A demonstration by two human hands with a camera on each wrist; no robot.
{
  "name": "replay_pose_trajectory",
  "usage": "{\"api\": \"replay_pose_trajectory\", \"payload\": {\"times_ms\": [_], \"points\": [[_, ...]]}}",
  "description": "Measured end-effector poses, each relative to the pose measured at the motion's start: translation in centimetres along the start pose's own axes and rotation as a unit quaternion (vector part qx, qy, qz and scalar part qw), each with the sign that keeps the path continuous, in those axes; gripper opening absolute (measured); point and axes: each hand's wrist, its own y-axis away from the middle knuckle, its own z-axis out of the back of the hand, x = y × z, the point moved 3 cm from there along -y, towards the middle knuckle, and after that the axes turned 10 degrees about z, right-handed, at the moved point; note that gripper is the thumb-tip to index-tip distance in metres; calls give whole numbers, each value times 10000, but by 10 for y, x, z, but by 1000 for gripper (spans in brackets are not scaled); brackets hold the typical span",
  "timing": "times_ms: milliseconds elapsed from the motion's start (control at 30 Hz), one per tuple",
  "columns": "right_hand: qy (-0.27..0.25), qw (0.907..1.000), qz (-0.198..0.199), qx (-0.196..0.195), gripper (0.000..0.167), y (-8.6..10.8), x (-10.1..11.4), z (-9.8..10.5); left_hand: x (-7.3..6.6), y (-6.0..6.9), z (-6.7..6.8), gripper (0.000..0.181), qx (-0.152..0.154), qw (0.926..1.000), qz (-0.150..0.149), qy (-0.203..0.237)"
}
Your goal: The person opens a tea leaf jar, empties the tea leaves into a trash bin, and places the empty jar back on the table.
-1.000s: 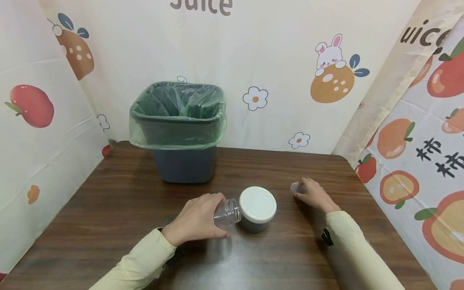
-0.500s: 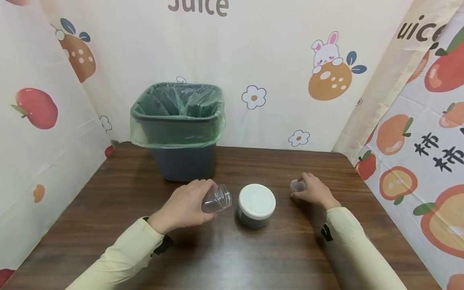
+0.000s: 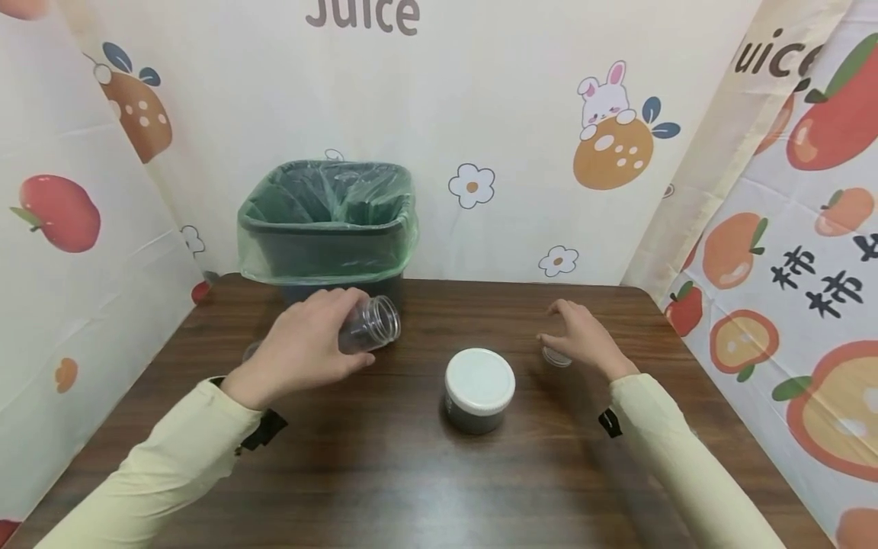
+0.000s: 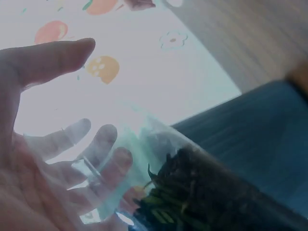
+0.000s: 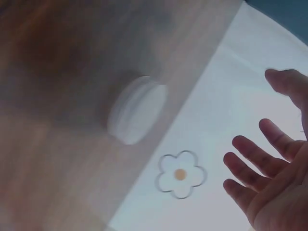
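My left hand [image 3: 302,343] grips a clear jar [image 3: 370,324] lying sideways, its uncovered mouth facing right. Dark green leafy contents [image 4: 187,192] show through its wall in the left wrist view. The jar is in front of the bin, above the table. At the right, my right hand [image 3: 579,339] has its fingers spread and holds nothing. Just under that hand a small pale round lid [image 3: 556,357] lies on the table, and the right wrist view shows this lid [image 5: 137,110] apart from the fingers. Between the hands stands a dark tub with a white lid [image 3: 479,389].
A dark bin [image 3: 325,229] lined with a green plastic bag stands at the back left of the brown wooden table [image 3: 411,496]. Fruit-printed cloth walls [image 3: 439,99] enclose the table at the back and both sides.
My left hand has carried the clear jar left and toward the bin, away from the white-lidded tub. My right hand has let go of the small lid and lifted slightly.
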Motion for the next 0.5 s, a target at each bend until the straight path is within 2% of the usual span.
{"api": "replay_pose_trajectory", "payload": {"times_ms": [233,400,500], "points": [[-201,9996,5,-178,43,-28,22,21,1,-7,39,60,-178,9992,239,-260],[-380,9985,-117,-388,44,-49,35,33,2,-14,67,60,-429,9983,325,-222],[-475,9974,-249,-483,45,-59,40,39,5,-20,79,60,-468,9981,369,-143]]}}
